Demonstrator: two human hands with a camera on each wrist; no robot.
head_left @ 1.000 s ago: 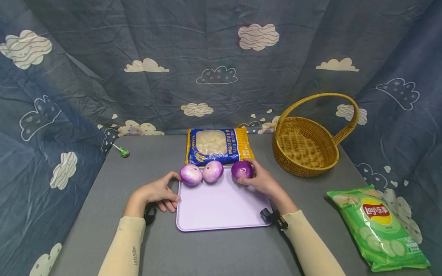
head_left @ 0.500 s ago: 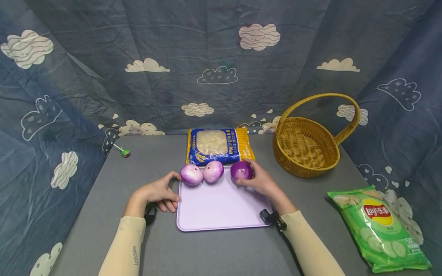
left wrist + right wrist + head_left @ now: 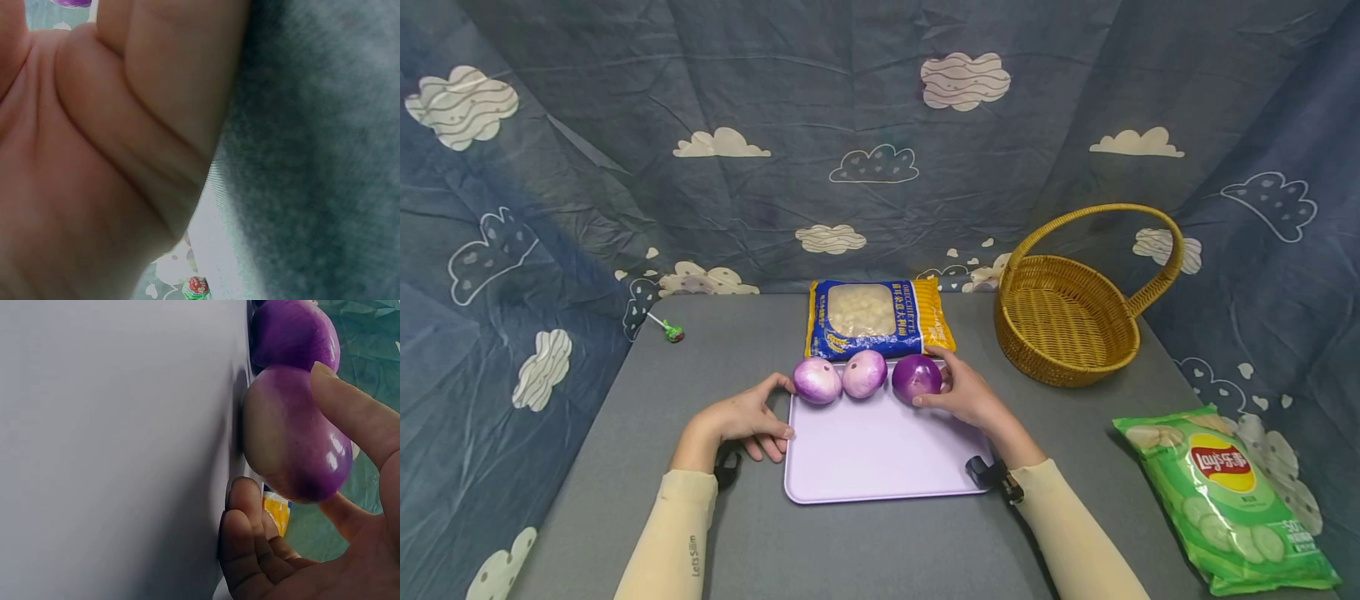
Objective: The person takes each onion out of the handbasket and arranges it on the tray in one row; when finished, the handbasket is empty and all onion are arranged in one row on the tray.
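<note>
Three purple-and-white onions stand at the back of a lilac tray: a left onion, a middle onion and a darker right onion. My right hand holds the right onion between thumb and index finger. In the right wrist view, the thumb lies along that onion, and curled fingers rest low at the tray surface. My left hand lies beside the tray's left edge, fingertips at its rim, one close to the left onion. Its palm fills much of the left wrist view.
A blue-and-yellow pasta bag lies right behind the tray. To the right stands a wicker basket with a tall handle, and nearer a green chip bag. A lollipop lies at the back left.
The right onion has shifted left, closer to the middle one, and turned a little. My right thumb and fingers have moved slightly with it. The left hand stays at the tray edge.
</note>
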